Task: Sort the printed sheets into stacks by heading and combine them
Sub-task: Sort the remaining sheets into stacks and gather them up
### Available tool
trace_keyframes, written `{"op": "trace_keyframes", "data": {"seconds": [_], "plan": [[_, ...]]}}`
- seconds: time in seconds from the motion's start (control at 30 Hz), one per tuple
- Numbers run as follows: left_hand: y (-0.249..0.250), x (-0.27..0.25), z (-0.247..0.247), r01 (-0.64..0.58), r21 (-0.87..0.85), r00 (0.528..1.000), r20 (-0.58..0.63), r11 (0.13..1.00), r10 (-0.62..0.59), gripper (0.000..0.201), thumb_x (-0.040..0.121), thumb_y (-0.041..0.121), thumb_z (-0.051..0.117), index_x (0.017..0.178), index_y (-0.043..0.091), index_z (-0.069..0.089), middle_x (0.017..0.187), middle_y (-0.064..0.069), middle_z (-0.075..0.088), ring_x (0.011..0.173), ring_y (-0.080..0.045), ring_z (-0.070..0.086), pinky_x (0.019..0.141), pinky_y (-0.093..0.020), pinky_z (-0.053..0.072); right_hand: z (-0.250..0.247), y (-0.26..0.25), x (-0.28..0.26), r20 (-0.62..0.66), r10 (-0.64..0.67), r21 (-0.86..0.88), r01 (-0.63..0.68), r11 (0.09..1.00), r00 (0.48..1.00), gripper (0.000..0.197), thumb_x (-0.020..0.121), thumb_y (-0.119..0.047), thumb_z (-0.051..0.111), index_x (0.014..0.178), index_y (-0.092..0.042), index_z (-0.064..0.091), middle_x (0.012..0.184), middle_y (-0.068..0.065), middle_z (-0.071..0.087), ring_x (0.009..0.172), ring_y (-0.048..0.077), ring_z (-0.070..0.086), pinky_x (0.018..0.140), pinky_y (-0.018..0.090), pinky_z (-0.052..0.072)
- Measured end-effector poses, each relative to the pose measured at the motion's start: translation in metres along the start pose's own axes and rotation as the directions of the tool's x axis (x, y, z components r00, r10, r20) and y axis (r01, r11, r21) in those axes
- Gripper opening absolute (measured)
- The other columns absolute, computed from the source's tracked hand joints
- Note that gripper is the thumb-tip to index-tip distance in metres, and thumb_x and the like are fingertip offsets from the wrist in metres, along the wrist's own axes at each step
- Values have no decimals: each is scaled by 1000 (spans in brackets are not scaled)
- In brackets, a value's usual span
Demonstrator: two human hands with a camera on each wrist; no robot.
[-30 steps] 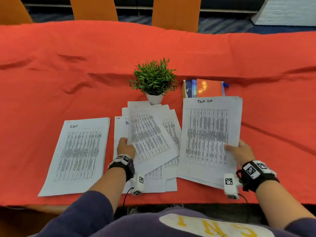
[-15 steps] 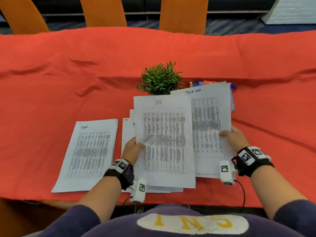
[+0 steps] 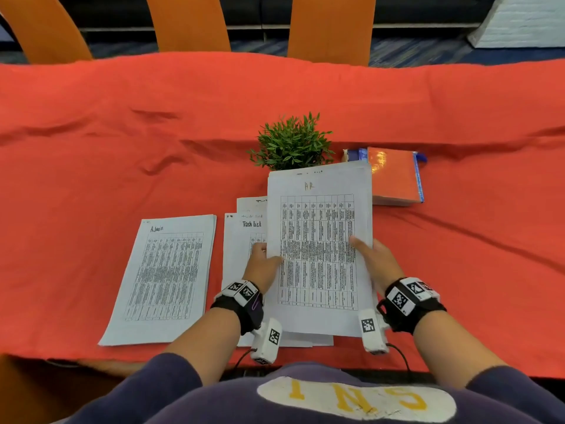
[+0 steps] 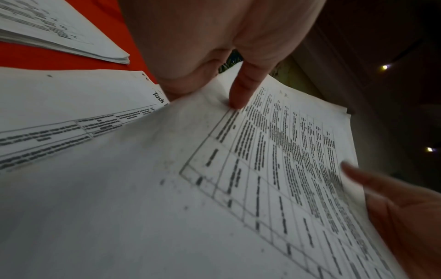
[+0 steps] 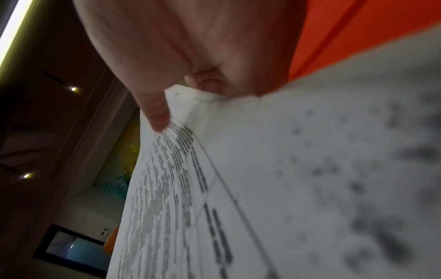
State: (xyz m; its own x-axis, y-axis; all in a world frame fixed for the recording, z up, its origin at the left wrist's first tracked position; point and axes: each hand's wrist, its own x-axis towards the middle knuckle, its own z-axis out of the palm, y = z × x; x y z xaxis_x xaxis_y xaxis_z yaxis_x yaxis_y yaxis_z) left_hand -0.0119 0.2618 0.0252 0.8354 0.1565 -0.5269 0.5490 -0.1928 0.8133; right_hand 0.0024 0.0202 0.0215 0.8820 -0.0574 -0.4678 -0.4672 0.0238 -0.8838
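While your left hand (image 3: 261,266) and right hand (image 3: 374,258) pinch the HR-topped bundle (image 3: 318,255) at centre frame, you're combining; square its edges next.

Three orange chairs (image 3: 189,22) are standing behind the red-clothed table (image 3: 122,117); small ceiling lights (image 5: 74,89) are glowing overhead

Plant pot (image 3: 292,166) hidden behind held sheets (image 3: 318,255) at 12 o'clock. Heading of sheet beneath top one cut to sliver. Table print too small to read. Right wrist view: near paper (image 5: 334,169) blurred.
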Motion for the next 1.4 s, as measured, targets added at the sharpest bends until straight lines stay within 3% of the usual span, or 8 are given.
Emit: {"op": "trace_keyframes", "data": {"seconds": [0.17,0.3,0.43,0.53,0.67,0.87,1.27,1.4], "plan": [[-3,-2,-26,78,-180,996,-30,980,-85,56,87,11,64,135,18,35,117,0,50,111,-23,51,103,-42,39,28,4,8,75,10,1,-10,1000,997,31,92,-10,58,122,-13,58,117,8,68,105,26,66,99,50,47],[-14,-5,-63,8,-56,998,-55,998,-11,23,91,13,60,114,18,61,109,2,67,107,-22,61,100,-43,46,61,6,11,186,-12,-101,32,994,983,44,93,-44,52,124,-13,57,118,4,67,105,21,65,99,44,48],[-28,-4,-114,-28,-146,972,-236,989,-8,24,93,8,56,113,20,60,105,0,67,95,-19,63,86,-35,50,86,20,19,112,135,-482,-65,874,985,56,90,-53,52,122,-7,49,106,11,61,83,21,58,69,32,48],[-43,-4,-156,-44,-173,942,-336,984,-17,24,90,3,58,103,23,63,103,-5,69,91,-24,65,89,-42,52,101,50,29,-18,174,-745,-129,655,985,85,81,-46,69,140,1,31,140,18,45,126,32,47,100,38,44],[-65,-3,-198,-57,-230,918,-394,971,-39,26,88,-1,59,106,17,64,112,-13,68,98,-30,65,94,-49,50,121,70,28,-117,104,-774,-156,614,988,106,70,-38,81,144,4,18,144,21,39,132,36,40,107,41,39],[-81,2,-216,-38,-268,915,-396,963,-74,29,88,-2,58,110,16,64,112,-11,68,101,-30,65,96,-49,48,124,74,28,-171,86,-654,-178,735,982,71,84,8,55,144,0,17,106,18,59,88,30,60,79,37,52],[-80,13,-212,-20,-270,934,-349,963,-79,29,90,0,57,113,16,64,110,-9,69,98,-29,66,93,-50,51,62,48,17,-234,8,-679,-169,715,972,48,89,-3,59,134,6,46,133,23,55,115,36,57,92,35,47],[-79,15,-204,-9,-267,939,-333,964,-84,28,90,0,57,113,15,64,111,-10,69,100,-31,66,94,-52,50,45,51,20,-218,-28,-632,-119,766,976,21,86,0,57,106,-6,62,110,18,66,78,28,63,57,25,46]]}}
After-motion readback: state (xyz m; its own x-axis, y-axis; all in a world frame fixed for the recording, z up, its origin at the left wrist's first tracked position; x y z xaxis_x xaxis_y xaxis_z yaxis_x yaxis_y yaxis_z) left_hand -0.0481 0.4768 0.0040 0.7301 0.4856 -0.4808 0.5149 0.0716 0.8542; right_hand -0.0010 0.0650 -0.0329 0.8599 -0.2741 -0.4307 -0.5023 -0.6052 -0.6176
